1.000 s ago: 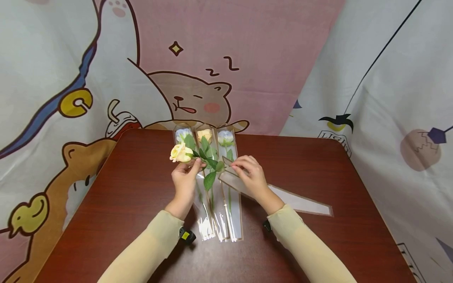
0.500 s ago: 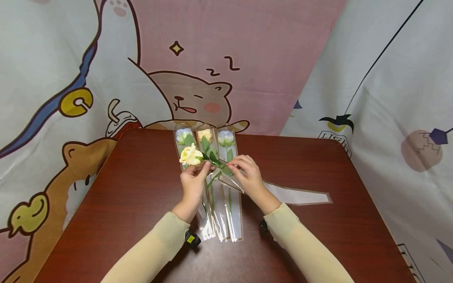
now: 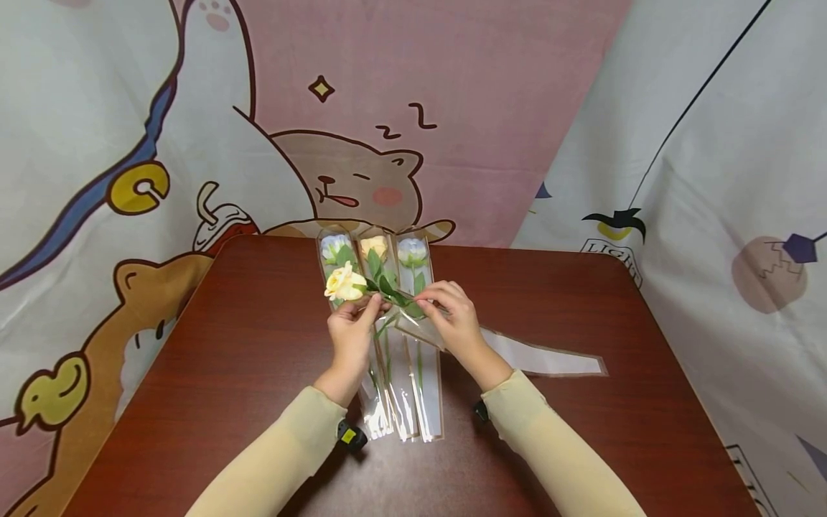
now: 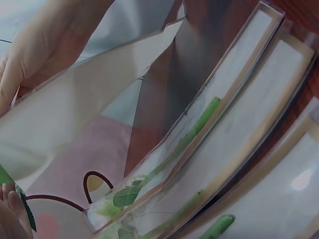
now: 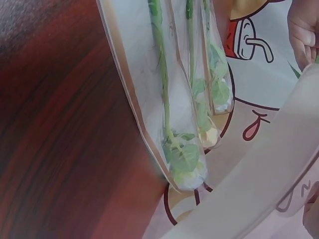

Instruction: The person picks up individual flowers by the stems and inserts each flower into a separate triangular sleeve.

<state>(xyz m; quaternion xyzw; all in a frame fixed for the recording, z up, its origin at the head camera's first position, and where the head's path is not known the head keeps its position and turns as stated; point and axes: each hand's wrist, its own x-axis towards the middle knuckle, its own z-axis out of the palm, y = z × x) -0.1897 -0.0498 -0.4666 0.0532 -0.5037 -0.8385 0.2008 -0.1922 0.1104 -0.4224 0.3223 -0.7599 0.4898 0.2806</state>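
Note:
A cream-yellow artificial rose (image 3: 344, 282) with green leaves is held by my left hand (image 3: 351, 334), thumb and fingers pinching the stem below the bloom. My right hand (image 3: 455, 316) pinches the open end of a clear flower sleeve (image 3: 543, 357) with a tan border and white backing. The lower leaves and stem lie at the mouth of this sleeve; how far in they are is hard to tell. In the left wrist view the sleeve (image 4: 65, 114) slants up from the hands, and its tail narrows to the upper right.
Beneath the hands lie three sleeved flowers side by side: a blue one (image 3: 335, 248), a yellow one (image 3: 373, 248) and another blue one (image 3: 412, 251). They rest on a dark red-brown table (image 3: 245, 345). A cartoon-printed cloth (image 3: 491, 115) hangs behind it.
My left hand has moved right with the rose, bringing its leaves into the sleeve's mouth. The sleeve's tail has swung slightly up. In the last half second, almost nothing moves.

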